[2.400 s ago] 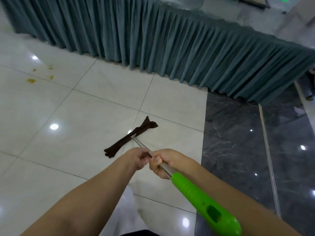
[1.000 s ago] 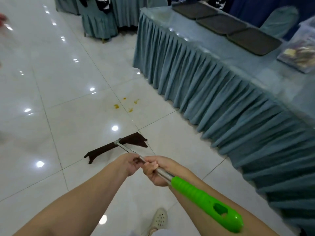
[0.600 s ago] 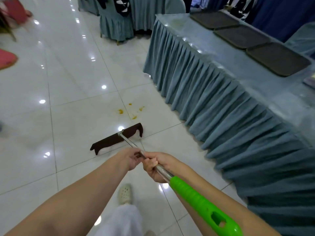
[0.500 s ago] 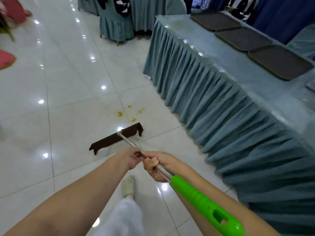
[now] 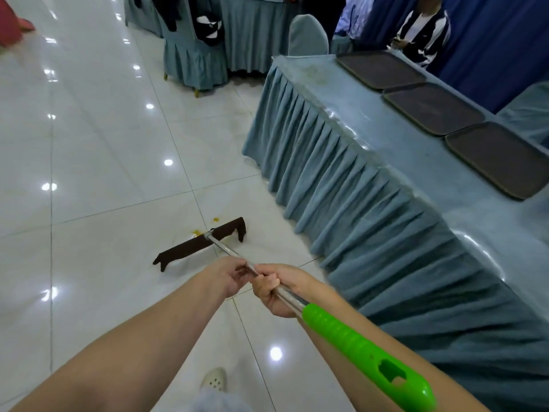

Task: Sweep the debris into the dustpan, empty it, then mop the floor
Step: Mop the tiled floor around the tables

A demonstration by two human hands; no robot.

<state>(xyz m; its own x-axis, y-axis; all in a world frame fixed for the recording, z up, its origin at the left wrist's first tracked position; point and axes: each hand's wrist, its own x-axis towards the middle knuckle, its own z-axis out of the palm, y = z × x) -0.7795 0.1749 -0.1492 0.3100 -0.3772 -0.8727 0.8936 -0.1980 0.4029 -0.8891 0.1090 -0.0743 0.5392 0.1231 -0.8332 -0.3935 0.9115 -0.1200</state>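
I hold a flat mop with a metal pole (image 5: 224, 248) and a bright green grip (image 5: 365, 356). My left hand (image 5: 230, 276) and my right hand (image 5: 271, 288) both clasp the metal pole, the left just ahead of the right. The dark brown mop head (image 5: 190, 248) lies flat on the white tiled floor (image 5: 104, 173). Small yellow-orange specks (image 5: 196, 232) lie on the floor right at the far edge of the mop head, one more speck (image 5: 216, 219) slightly beyond.
A long table with a blue-grey pleated skirt (image 5: 356, 203) runs along my right, with three dark trays (image 5: 433, 108) on top. Covered chairs (image 5: 193, 58) stand at the back. A seated person (image 5: 421, 34) is behind the table. My shoe (image 5: 214, 380) shows below.
The mop head has slid forward across the tiles and now reaches the yellow specks, covering some of them. I have stepped closer to the table's end; both hands keep the same grip.
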